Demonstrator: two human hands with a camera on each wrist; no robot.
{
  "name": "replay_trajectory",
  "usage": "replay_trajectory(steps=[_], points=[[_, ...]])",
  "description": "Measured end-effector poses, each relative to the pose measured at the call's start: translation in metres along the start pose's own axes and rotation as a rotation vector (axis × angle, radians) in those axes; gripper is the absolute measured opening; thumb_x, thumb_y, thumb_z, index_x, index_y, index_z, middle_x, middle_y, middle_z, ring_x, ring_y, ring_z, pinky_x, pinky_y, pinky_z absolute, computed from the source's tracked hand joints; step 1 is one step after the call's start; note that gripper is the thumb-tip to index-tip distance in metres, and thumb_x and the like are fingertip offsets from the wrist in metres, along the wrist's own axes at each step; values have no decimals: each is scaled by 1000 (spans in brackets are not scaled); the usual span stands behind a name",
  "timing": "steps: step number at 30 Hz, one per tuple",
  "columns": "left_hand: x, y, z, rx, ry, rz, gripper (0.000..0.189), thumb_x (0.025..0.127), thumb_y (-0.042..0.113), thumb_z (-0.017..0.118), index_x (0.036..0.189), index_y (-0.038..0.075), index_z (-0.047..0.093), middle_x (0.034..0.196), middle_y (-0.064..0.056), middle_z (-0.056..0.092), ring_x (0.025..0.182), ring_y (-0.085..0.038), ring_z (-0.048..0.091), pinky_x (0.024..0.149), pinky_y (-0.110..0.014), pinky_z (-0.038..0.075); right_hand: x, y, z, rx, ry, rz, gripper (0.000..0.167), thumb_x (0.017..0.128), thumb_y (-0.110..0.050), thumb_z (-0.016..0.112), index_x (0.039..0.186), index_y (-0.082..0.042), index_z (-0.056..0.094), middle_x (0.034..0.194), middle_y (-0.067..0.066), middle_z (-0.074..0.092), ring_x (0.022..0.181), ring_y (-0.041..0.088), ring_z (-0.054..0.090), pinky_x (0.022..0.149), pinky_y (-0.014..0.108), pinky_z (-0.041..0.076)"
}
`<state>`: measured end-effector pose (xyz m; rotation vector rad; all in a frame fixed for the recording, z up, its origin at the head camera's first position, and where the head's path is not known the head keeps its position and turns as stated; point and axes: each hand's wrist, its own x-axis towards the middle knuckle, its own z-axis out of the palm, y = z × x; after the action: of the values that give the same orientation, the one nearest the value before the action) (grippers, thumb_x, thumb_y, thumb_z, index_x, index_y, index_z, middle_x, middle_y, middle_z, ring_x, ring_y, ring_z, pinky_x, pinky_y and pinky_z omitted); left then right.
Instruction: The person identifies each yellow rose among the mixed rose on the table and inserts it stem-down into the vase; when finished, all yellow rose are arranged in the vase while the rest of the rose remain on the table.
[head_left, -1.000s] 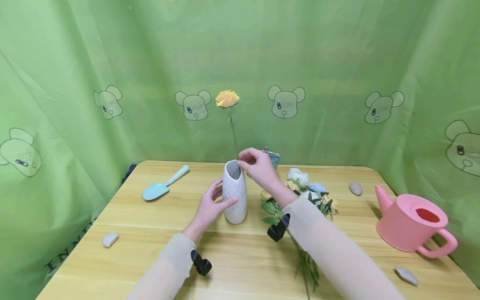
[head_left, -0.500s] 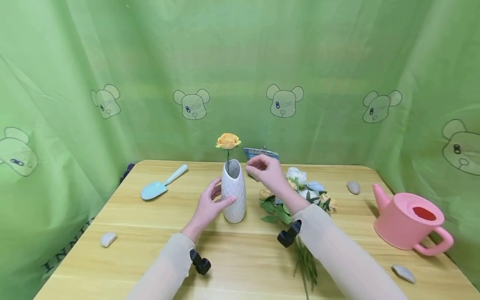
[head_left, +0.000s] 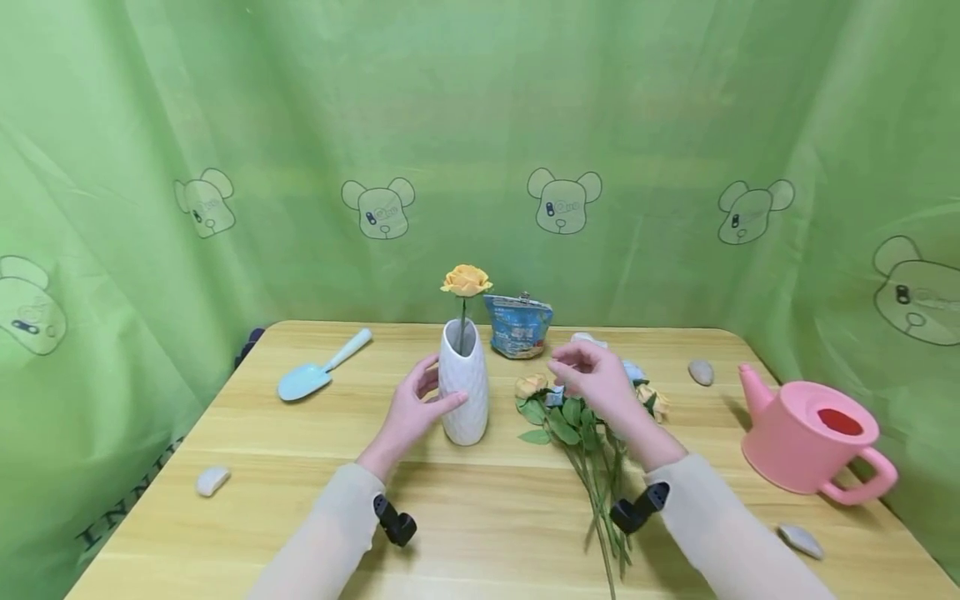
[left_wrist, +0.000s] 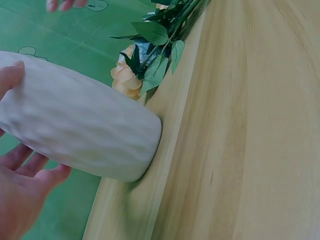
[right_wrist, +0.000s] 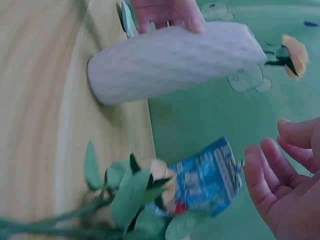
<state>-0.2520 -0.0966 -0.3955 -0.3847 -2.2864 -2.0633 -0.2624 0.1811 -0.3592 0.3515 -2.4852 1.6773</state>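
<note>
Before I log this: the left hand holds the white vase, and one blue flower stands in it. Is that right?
Wrong only on colour: the flower standing in the white vase is yellow-orange, as the head view shows. The left hand does hold the vase.

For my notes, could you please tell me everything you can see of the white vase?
The tall white vase looks ceramic, with a dimpled wall and a slanted, open mouth. It stands upright on the wooden table, left of the bunch of flowers in the head view. The left hand holds its side, and one yellow rose rises from its mouth.
</note>
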Motion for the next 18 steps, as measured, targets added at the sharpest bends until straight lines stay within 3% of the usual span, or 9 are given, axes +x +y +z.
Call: replay_trajectory(steps=[5, 12, 18], points=[[1, 0, -1, -9, -14, 6, 72, 78, 13, 76, 140, 7, 38, 132, -20, 49, 119, -32, 47, 96, -41, 43, -23, 14, -18, -14, 44, 0, 30, 88, -21, 66, 110, -1, 60, 96, 19, 62, 77, 25, 62, 64, 35, 55], [3, -1, -3, -20, -43, 31, 71, 79, 11, 75, 139, 7, 39, 131, -20, 49, 118, -32, 49, 95, -38, 44, -59, 32, -41, -35, 106, -11, 29, 88, -13, 64, 110, 4, 58, 92, 16, 63, 73, 22, 62, 60, 32, 55], [2, -3, -3, -40, -52, 52, 71, 80, 8, 73, 140, 5, 37, 132, -21, 48, 119, -32, 48, 96, -40, 43, -87, 52, -54, -70, 125, 39, 32, 87, -12, 65, 112, 5, 56, 93, 18, 63, 72, 20, 62, 60, 31, 55]])
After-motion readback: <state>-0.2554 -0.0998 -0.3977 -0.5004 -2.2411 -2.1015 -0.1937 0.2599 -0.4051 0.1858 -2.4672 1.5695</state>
